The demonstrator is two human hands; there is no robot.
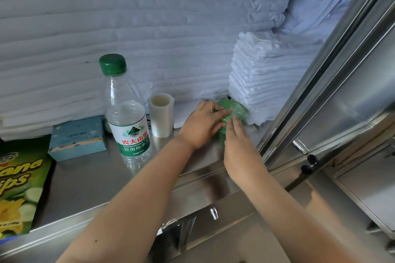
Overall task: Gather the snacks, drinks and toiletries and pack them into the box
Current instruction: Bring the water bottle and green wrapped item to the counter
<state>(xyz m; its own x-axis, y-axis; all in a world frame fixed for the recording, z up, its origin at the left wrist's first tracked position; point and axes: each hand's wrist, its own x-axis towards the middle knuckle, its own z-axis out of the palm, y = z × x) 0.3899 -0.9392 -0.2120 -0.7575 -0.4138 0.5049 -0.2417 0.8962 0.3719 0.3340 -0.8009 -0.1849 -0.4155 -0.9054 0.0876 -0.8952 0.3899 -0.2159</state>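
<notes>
The left hand (pixel 201 126) and right hand (pixel 239 145) — both flat — rest on the green packet (pixel 237 108)

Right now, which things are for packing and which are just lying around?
For packing: water bottle, banana chips bag, small blue box, green plastic-wrapped item touched by the left hand and right hand.
Just lying about: stack of folded white towels, roll of clear film.

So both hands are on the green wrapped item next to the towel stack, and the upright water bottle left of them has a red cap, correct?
Not quite: the head view shows the upright water bottle with a green cap. The left hand and right hand do touch the green wrapped item beside the towel stack.
</notes>
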